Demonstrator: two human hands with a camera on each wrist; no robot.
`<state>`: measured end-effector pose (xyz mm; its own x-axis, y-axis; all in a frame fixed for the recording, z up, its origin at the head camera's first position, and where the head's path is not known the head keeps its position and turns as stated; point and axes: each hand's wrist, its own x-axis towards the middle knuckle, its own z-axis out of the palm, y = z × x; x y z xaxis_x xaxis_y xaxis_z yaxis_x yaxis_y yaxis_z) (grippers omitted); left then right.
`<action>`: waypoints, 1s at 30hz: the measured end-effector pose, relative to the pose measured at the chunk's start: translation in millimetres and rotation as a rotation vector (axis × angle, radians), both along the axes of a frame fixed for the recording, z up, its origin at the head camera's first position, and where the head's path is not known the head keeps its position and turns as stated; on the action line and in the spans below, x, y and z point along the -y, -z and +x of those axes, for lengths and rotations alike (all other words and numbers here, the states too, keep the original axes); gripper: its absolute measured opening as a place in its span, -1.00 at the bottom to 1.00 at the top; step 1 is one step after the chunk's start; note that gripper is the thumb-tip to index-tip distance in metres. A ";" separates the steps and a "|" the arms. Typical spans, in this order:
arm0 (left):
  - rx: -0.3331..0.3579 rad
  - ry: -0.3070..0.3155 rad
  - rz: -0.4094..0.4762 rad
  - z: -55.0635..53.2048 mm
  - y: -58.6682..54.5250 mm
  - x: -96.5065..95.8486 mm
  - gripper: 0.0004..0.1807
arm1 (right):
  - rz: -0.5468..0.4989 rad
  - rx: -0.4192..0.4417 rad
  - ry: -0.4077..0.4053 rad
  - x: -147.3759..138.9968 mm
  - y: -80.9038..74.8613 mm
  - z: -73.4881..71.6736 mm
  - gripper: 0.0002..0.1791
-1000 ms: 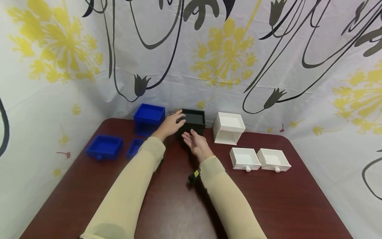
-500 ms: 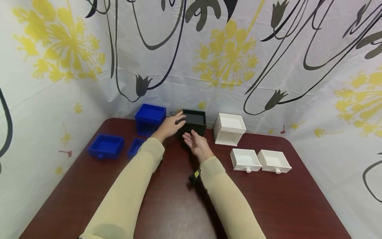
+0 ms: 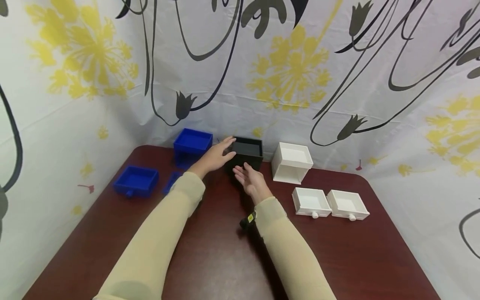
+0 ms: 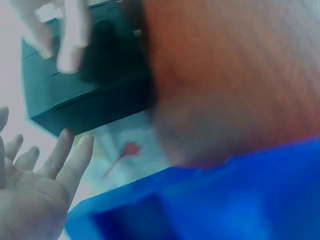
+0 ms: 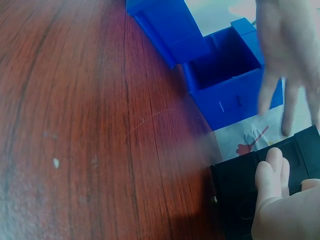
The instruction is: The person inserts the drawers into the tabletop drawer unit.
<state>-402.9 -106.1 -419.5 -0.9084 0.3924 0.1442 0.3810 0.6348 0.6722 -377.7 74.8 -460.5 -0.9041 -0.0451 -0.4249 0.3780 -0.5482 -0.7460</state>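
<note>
A black box (image 3: 247, 148) with a recessed top stands at the back of the table, between my hands. My left hand (image 3: 215, 156) is beside its left side, fingers spread and nearly straight. In the left wrist view, the left fingertips (image 4: 86, 145) lie close to the box's edge. My right hand (image 3: 253, 182) is in front of the box, palm turned inward, fingers loosely extended. From the right wrist view, the right fingers (image 5: 272, 172) overlap the black front (image 5: 232, 200). Neither hand is curled round anything.
To the left stand a blue cabinet (image 3: 193, 141), a blue drawer (image 3: 136, 180) and another blue drawer (image 3: 171, 181) partly behind my left sleeve. On the right are a white cabinet (image 3: 292, 160) and two white drawers (image 3: 311, 201) with round knobs. A patterned cloth (image 3: 232, 83) hangs behind.
The head view has shifted slightly, so the scene sits a little further right. My left sleeve covers more of the nearer blue drawer. Both hands stay at the black box.
</note>
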 end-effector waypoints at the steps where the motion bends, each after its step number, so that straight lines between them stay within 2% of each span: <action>1: -0.002 0.006 0.008 4.6 -4.6 4.8 -0.35 | 0.001 0.005 -0.005 0.8 0.4 0.4 -0.43; 4: -0.041 0.005 0.000 19.6 -19.8 24.0 -0.42 | -0.005 0.018 -0.021 2.3 1.0 0.3 -0.42; 7: -0.118 -0.027 -0.035 36.1 -34.8 50.0 -0.53 | -0.013 0.016 -0.036 2.8 -0.4 -0.9 -0.39; 10: -0.181 -0.123 -0.065 52.5 -41.5 79.7 -0.66 | -0.030 0.015 -0.040 2.1 -2.5 -2.8 -0.37; 12: -0.158 -0.218 -0.058 65.1 -38.5 99.1 -0.71 | -0.042 0.021 -0.041 1.2 -3.3 -3.5 -0.35; 14: -0.070 -0.291 -0.032 79.0 -29.5 116.0 -0.70 | -0.058 0.035 -0.040 0.1 -3.3 -4.0 -0.35; 16: 0.074 -0.330 0.013 94.4 -18.6 128.5 -0.63 | -0.076 0.048 -0.045 -1.5 -3.4 -4.2 -0.34; 18: 0.215 -0.344 0.040 108.0 -6.8 136.8 -0.52 | -0.093 0.059 -0.047 -3.7 -3.9 -4.2 -0.34; 22: 0.445 -0.335 0.096 128.4 12.6 146.3 -0.37 | -0.111 0.073 -0.054 -6.9 -4.6 -4.6 -0.33; 25: 0.570 -0.307 0.187 136.5 21.7 151.1 -0.43 | -0.120 0.073 -0.061 -6.4 -5.5 -5.1 -0.32; 30: 0.765 -0.297 0.408 141.4 33.7 161.3 -0.51 | -0.140 0.087 -0.083 -0.6 -6.1 -3.5 -0.29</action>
<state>-261.5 -267.4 -453.2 -0.8687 0.1779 -0.4623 -0.4015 0.2936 0.8675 -381.1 75.5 -454.4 -0.8548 -0.1821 -0.4860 0.4861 -0.6088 -0.6269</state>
